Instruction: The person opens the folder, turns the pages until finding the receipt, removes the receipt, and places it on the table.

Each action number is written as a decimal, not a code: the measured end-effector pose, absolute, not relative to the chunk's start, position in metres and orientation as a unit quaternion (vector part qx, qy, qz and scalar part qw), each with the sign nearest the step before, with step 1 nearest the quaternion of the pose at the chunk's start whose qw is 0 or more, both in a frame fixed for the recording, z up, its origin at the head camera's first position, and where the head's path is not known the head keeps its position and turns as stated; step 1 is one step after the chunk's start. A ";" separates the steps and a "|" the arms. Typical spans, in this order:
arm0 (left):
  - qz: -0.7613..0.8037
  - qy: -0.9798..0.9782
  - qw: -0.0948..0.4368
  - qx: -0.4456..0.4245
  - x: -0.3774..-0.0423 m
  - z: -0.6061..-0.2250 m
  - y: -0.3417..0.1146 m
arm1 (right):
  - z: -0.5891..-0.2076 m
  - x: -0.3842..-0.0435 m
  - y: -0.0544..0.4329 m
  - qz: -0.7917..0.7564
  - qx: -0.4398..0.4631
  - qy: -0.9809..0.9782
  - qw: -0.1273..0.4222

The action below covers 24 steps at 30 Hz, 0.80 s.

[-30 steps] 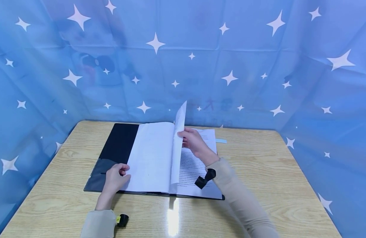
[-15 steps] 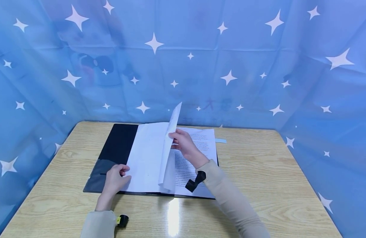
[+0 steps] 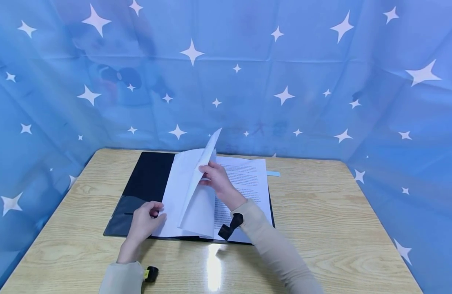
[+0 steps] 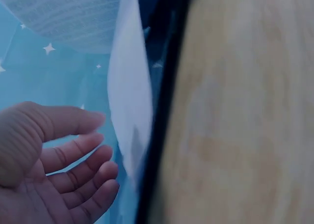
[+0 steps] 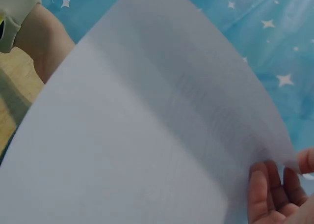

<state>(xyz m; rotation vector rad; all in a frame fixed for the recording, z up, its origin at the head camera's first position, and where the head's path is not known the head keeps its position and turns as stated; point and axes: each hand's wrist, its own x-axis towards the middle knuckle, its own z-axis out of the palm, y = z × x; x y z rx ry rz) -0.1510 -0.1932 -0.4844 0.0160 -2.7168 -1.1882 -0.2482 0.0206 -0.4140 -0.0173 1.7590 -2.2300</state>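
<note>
An open black folder (image 3: pixel 148 175) lies on the table with white pages spread across it. My right hand (image 3: pixel 219 179) pinches the edge of a raised page (image 3: pixel 193 181), which tilts leftward over the left page (image 3: pixel 170 204). Thumb and fingers (image 5: pixel 259 192) grip that page's edge in the right wrist view. Printed text covers the right page (image 3: pixel 244 183), partly hidden by my forearm. My left hand (image 3: pixel 143 222) is at the left page's outer edge, over the folder's grey pocket (image 3: pixel 123 214). In the left wrist view its loosely bent fingers (image 4: pixel 81 175) hold nothing.
A light blue tab (image 3: pixel 273 173) sticks out past the folder's right side. Wood-grained table (image 3: pixel 321 212) extends around the folder. Behind it hangs a blue curtain (image 3: pixel 240 94) with white stars. Small black devices (image 3: pixel 230 228) are worn at both wrists.
My right hand has moved left with the page, which now leans over the left page. More of the printed right page shows. The left hand stays nearly in place.
</note>
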 end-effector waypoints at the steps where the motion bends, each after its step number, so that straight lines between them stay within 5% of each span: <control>1: -0.405 -0.909 0.099 -0.001 -0.151 -0.483 -0.192 | -0.414 -0.248 0.019 -0.775 -0.007 0.614 0.151; 7: -0.439 -0.886 0.144 -0.043 -0.149 -0.467 -0.185 | -0.418 -0.248 0.010 -0.772 -0.009 0.618 0.148; 24: -0.488 -0.864 0.120 -0.038 -0.135 -0.429 -0.169 | -0.423 -0.245 -0.015 -0.759 0.008 0.633 0.151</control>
